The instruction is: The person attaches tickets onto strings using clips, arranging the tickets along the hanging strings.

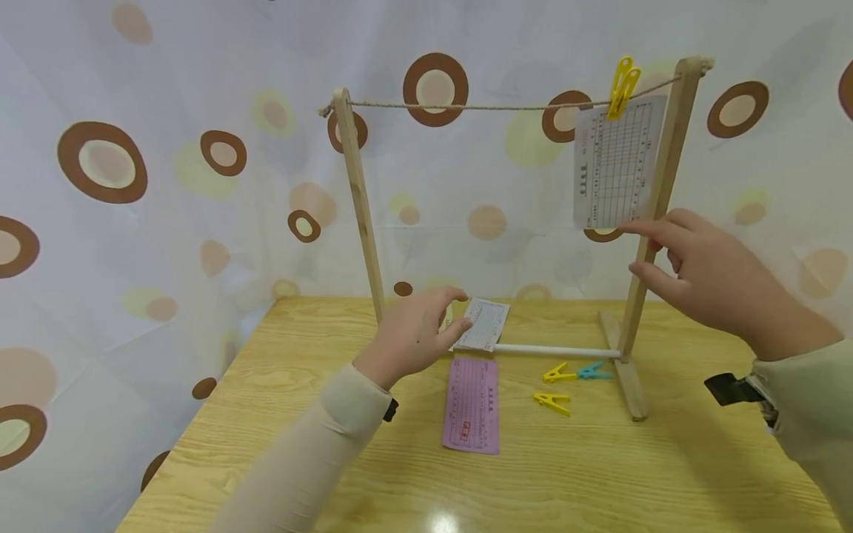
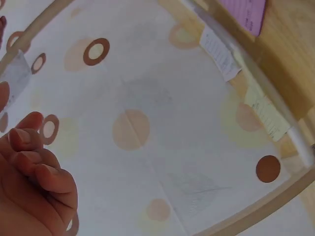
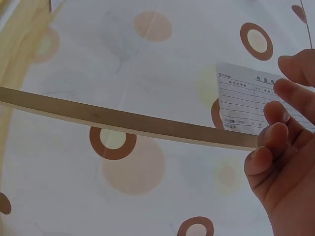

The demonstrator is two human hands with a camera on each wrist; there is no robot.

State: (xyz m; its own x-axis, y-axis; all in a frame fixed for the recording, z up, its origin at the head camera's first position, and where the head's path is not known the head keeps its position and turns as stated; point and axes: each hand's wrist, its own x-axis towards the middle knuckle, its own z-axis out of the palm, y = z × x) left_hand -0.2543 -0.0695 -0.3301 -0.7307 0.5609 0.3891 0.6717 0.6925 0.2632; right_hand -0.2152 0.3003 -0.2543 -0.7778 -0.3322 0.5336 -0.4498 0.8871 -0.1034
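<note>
A white printed slip (image 1: 616, 170) hangs from a rope (image 1: 466, 108), clipped by a yellow clothespin (image 1: 621, 92). My right hand (image 1: 709, 270) is at its lower right corner, index finger stretched out to the edge, thumb apart and lower, in front of the wooden post (image 1: 671, 148). Low over the table, my left hand (image 1: 413, 337) holds nothing, its fingers loosely bent and the thumb apart. It overlaps another white slip (image 1: 489, 322) lying by the white crossbar (image 1: 560, 351). A pale yellow slip (image 2: 266, 113) is mostly hidden behind that hand in the head view.
A pink slip (image 1: 472, 407) lies on the wooden table (image 1: 266, 444), nearer than the crossbar. To its right are a yellow clothespin (image 1: 558, 373), a blue one (image 1: 593, 371) and another yellow one (image 1: 552, 403). The left post (image 1: 362, 200) and right foot (image 1: 629, 385) belong to the rack.
</note>
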